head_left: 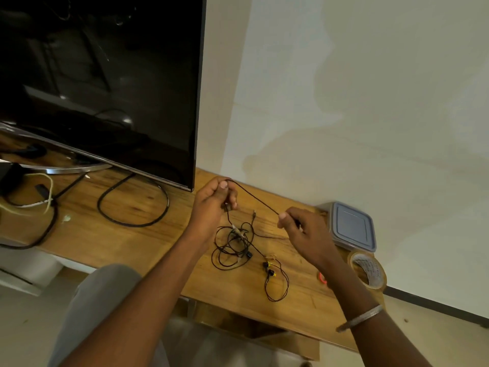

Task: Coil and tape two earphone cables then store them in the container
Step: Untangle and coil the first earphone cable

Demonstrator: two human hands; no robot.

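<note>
Black earphone cable (254, 198), one stretch drawn taut above the wooden table (148, 234), its long axis slanting from far-left down to near-right. The left hand (215, 200) takes the upper, farther end, its fingers curled and the strand pinched at the thumb tip. The right hand (304, 229) takes the lower, nearer end, pinching it between thumb and forefinger. From the left hand the cable drops to a loose tangle (232, 245) lying on the table below and between the two hands. Which strands there belong to the first earphone and which to the second cannot be told apart. A pair of earbuds (270, 269) with yellow marks lies at the near-right edge of the tangle, trailing a small loop toward the table's near edge. The slack to be gathered thus lies under the left hand, which looks the likelier anchor for a coil, with the right hand placed to feed the taut length leftward. Right of the right hand, against the wall, stands the container (352, 226), its grey-blue lid on. Just nearer lies the roll of tape (379, 274). A small red object (322, 278) shows beside the right wrist, too hidden to identify. Far left stands a dark screen (105, 75).
</note>
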